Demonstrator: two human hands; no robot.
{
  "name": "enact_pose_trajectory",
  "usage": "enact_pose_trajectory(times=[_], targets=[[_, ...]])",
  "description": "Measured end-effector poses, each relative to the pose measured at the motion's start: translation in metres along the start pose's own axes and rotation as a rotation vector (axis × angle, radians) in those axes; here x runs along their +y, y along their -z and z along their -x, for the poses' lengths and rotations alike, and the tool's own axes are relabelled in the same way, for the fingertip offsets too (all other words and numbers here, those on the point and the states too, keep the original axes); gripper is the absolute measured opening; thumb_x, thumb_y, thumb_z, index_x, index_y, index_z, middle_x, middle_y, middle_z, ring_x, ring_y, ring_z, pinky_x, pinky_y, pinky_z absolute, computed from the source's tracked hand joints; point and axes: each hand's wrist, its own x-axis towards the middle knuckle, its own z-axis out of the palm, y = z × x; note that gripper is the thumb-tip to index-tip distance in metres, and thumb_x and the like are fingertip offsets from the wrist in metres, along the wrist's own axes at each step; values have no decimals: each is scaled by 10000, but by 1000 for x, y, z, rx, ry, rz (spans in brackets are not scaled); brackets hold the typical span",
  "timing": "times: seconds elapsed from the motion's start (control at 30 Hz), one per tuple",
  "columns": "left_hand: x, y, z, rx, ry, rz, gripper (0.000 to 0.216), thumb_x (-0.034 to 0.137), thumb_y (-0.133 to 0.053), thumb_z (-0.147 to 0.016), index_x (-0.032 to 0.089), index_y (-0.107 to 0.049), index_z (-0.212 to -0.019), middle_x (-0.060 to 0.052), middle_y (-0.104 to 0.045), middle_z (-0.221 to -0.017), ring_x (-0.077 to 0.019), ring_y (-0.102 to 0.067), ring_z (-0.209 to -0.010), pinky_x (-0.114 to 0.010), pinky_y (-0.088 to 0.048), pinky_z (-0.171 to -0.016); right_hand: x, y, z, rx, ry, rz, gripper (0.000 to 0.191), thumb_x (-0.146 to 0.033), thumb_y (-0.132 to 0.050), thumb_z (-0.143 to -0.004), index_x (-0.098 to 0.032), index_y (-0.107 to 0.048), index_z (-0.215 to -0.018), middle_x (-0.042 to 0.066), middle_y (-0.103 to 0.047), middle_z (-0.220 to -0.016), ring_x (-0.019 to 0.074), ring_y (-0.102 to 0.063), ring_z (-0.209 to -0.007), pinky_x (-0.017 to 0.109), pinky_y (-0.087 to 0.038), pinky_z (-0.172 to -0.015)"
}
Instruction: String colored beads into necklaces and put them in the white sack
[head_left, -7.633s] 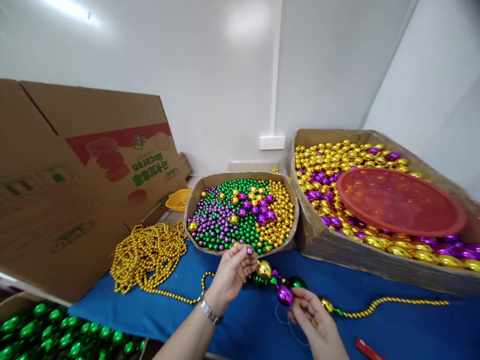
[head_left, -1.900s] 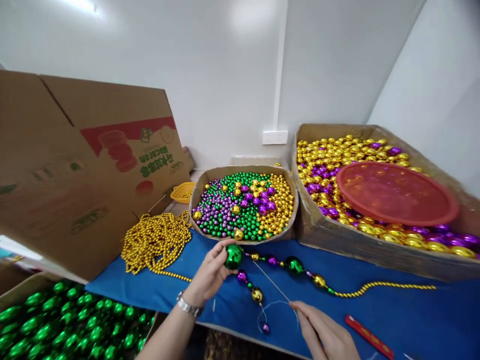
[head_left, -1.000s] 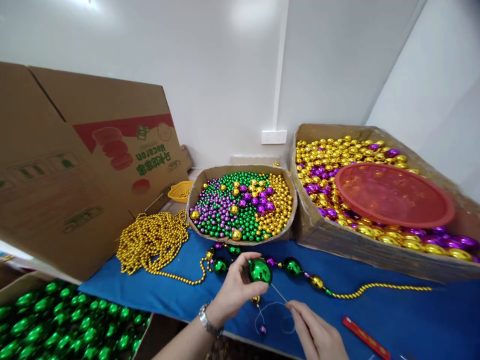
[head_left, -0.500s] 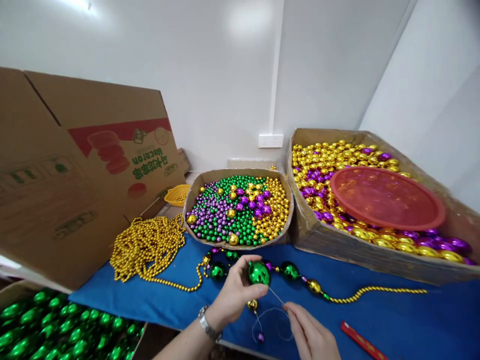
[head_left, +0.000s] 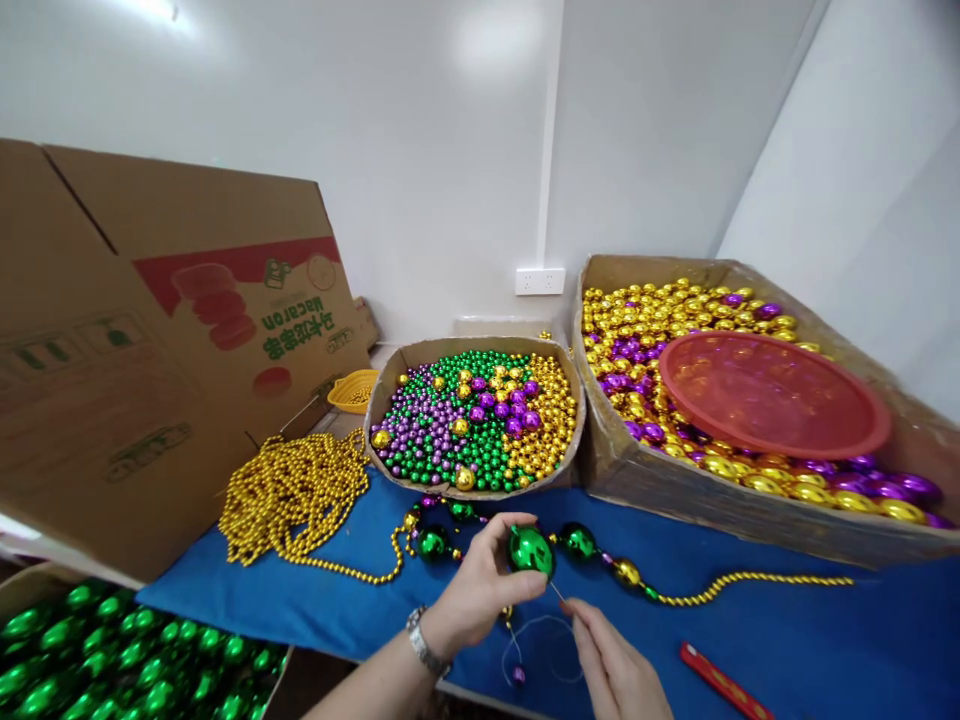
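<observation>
My left hand (head_left: 491,580), a metal-banded watch at its wrist, grips a large shiny green bead (head_left: 531,550) between thumb and fingers. Below and to the right, my right hand (head_left: 600,645) pinches a thin needle or stiff thread end (head_left: 556,592) that meets the bead's underside. A loop of clear thread (head_left: 546,620) hangs between the hands, with a small purple bead (head_left: 518,675) on it. Behind the hands lies a strand of green, gold and purple beads (head_left: 579,541), running right into a gold bead chain (head_left: 750,580). My left palm and fingers partly cover the strand's middle.
A cardboard tray (head_left: 375,455) of small mixed beads stands behind the blue cloth (head_left: 840,640). A bigger carton (head_left: 675,500) with a red basin (head_left: 772,395) is at right. Gold chains (head_left: 292,495) lie left, green beads (head_left: 135,650) lower left, a red-handled tool (head_left: 724,680) lower right.
The left hand has shifted slightly right with the green bead, bringing it closer to the right hand. Less of the thin line shows between bead and right fingertips.
</observation>
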Motion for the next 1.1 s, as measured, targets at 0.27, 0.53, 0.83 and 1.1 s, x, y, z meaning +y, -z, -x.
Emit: enact_pose_trajectory(times=[0.27,0.53,0.83,1.1], targets=[[29,18,-62,173,-341,-777,329,419,-462,-882,198,-616,-1071,-108,-611,-1036,-251,-530,-977,-380,-409,-854,10,13,-1,79,-103,-41,335,-407,-339,-954,-189,-593,-963,78,-718,-770,145,-682,-575,159,-531,-547],[14,20,-106,129,-355,-1209,170,195,-581,-781,208,-634,-941,-79,-609,-896,-238,-544,-880,-342,-412,-812,8,20,-4,108,-121,-11,386,-447,-324,-950,-190,-612,-958,70,-709,-731,151,-669,-555,173,-530,-542],[19,19,-77,134,-132,-138,232,342,-676,-757,149,-655,-885,-60,-651,-863,-175,-615,-769,-302,-473,-721,8,17,-4,119,-54,42,364,-407,-336,-959,-179,-620,-954,85,-720,-801,166,-706,-711,165,-538,-605],[18,16,-49,144,25,305,242,263,-729,-738,114,-649,-910,-78,-686,-854,-132,-647,-740,-230,-505,-678,4,16,-4,104,33,80,324,-349,-347,-961,-181,-625,-971,87,-723,-860,168,-706,-753,185,-550,-653]])
